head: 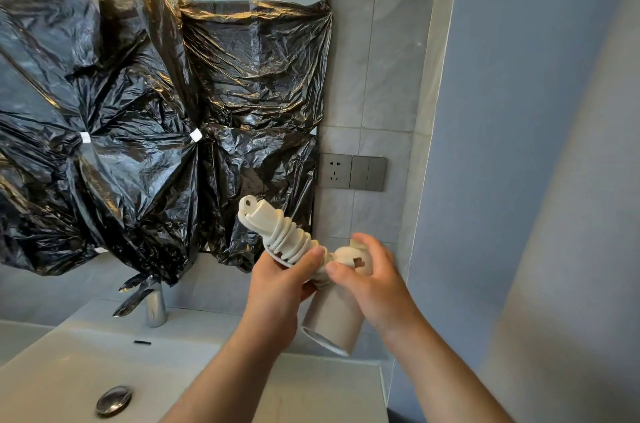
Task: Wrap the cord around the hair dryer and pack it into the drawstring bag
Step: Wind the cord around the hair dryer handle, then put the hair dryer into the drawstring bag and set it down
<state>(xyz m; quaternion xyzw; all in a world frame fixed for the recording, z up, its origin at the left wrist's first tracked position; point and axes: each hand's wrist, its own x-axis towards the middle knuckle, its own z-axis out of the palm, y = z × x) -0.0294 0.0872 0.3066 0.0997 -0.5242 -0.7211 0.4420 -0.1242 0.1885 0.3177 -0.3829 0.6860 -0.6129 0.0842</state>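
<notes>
While my left hand [277, 287] curls around the hair dryer [332, 318] where handle meets barrel, thumb pressing the cord [287, 239] coiled round the handle, my right hand [375, 284] pinches the plug [349, 258] between thumb and bent fingers. The dryer hangs above the sink [69, 370], handle tilted up to the left, nozzle pointing down.
</notes>
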